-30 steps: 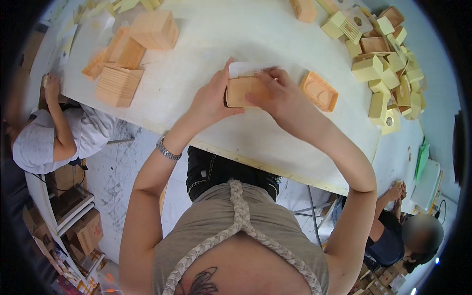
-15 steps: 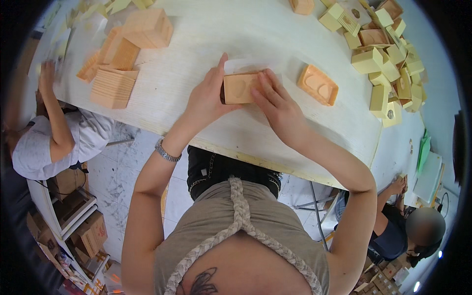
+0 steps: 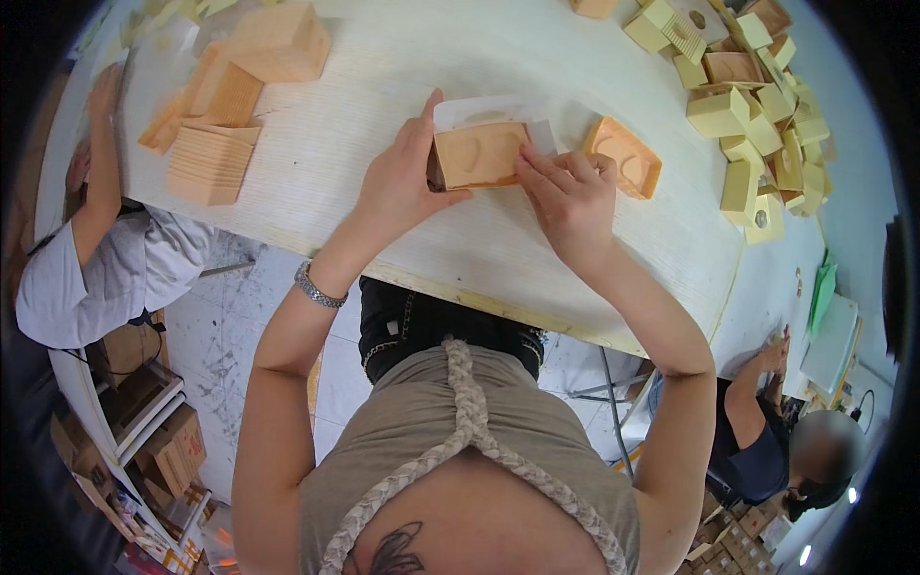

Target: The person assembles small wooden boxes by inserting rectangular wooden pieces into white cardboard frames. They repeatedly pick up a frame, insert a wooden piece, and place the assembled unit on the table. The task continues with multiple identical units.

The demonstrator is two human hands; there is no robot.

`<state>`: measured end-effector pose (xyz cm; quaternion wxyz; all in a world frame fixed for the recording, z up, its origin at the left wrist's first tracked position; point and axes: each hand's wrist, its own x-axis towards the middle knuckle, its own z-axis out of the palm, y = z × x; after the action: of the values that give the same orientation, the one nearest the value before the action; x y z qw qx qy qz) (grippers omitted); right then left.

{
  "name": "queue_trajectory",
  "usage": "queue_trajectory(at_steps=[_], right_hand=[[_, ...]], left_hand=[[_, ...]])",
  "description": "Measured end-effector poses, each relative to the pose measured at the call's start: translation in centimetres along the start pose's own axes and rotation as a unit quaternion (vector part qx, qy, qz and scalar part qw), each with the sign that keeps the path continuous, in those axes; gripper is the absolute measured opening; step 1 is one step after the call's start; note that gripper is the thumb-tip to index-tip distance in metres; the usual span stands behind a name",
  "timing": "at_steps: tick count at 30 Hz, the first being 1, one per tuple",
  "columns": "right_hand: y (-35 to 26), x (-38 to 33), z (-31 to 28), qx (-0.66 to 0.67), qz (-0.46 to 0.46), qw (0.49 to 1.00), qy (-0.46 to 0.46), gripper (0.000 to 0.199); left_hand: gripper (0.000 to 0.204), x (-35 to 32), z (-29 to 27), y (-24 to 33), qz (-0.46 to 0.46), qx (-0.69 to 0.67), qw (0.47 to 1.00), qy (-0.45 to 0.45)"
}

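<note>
A long pale wooden table [image 3: 364,192] runs across the view, its near edge just in front of the person's lap. Below it lies a grey speckled floor [image 3: 225,326], with shelves of cardboard boxes [image 3: 158,431] at the lower left. One co-worker in a white shirt [image 3: 105,278] sits at the left end of the table, and another in a dark top [image 3: 757,450] sits at the lower right.

The left hand [image 3: 398,187] grips the left end of a small tan wooden block [image 3: 477,155], thumb along its near edge and fingers curled round the far side. The right hand [image 3: 570,196] rests on the block's right end, its fingers [image 3: 539,165] half bent with the tips pressing on the top face. Both hands have hold of it, and it sits on the table between them. The top face shows a shallow carved hollow. A white sheet [image 3: 484,112] shows just beyond the block, past the fingertips.

Just right of the right hand's fingers lies a second tan block [image 3: 625,158] with a similar hollow. Farther right and beyond is a heap of pale yellow blocks [image 3: 757,125]. Well to the left of the left hand stand stacks of tan wooden pieces [image 3: 225,105].
</note>
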<state>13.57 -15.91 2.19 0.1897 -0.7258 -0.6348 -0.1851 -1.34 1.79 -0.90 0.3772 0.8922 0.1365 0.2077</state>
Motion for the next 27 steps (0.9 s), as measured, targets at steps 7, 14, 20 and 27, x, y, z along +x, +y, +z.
queue_trajectory(at_steps=[7,14,20,27], right_hand=[[-0.9,-1.0,-1.0,-0.085,-0.029,0.993,-0.078,0.026],[-2.6,0.1,-0.1,0.042,-0.095,0.993,-0.048,0.034],[-2.0,0.0,0.8,0.121,-0.051,0.991,-0.037,0.027],[0.4,2.2,-1.3,0.169,-0.015,0.973,-0.158,0.027]], left_hand=[[0.115,-0.1,0.1,0.4,-0.012,0.018,1.000,-0.015],[0.113,-0.3,0.2,0.4,-0.010,0.037,0.999,-0.015],[0.114,-0.3,0.4,0.2,-0.012,0.043,0.999,-0.015],[0.113,-0.1,-0.2,0.7,-0.024,0.037,0.998,-0.034]])
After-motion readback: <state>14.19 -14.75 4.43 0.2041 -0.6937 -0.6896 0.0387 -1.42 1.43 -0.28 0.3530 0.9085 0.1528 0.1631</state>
